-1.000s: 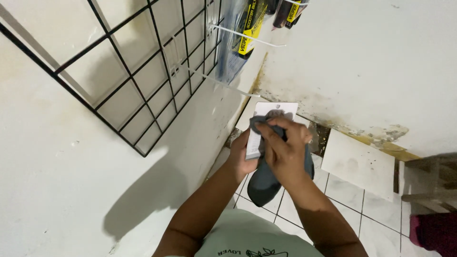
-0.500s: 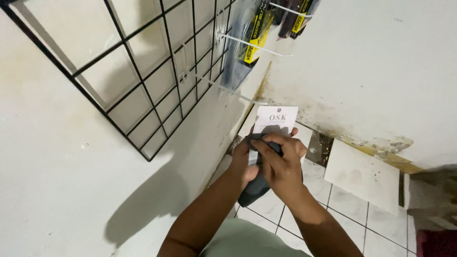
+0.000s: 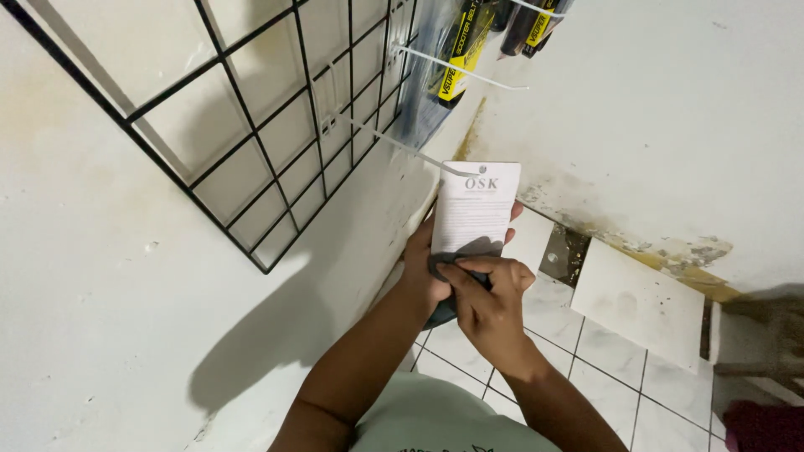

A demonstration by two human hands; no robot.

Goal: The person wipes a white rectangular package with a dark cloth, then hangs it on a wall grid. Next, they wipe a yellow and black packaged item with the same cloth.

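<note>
- Card pack [image 3: 474, 209], one white printed card with a dark grey part [image 3: 441, 311] hanging below it, sits at centre frame, held upright against the wall corner, its top edge just at the tip of the lower hook.
- Black wire grid [image 3: 251, 142], one panel, fills the upper left, leaning off the wall.
- Loose white tile [image 3: 641, 301], one, leans against the wall at right.
- Left hand [image 3: 421, 272] grips the pack from behind, fingers wrapped closed round its left edge.
- Right hand [image 3: 492, 295] pinches the card's lower front, fingers curled shut on it.
- White hooks, two: upper [image 3: 461, 71] carries yellow-and-black packs [image 3: 459, 50], too overlapped to count; lower [image 3: 394, 142] is bare.
- Step, as I judge it: lining the card up with the bare hook; the next move calls for meeting the hook tip with the card's hanging hole, which I cannot make out.
</note>
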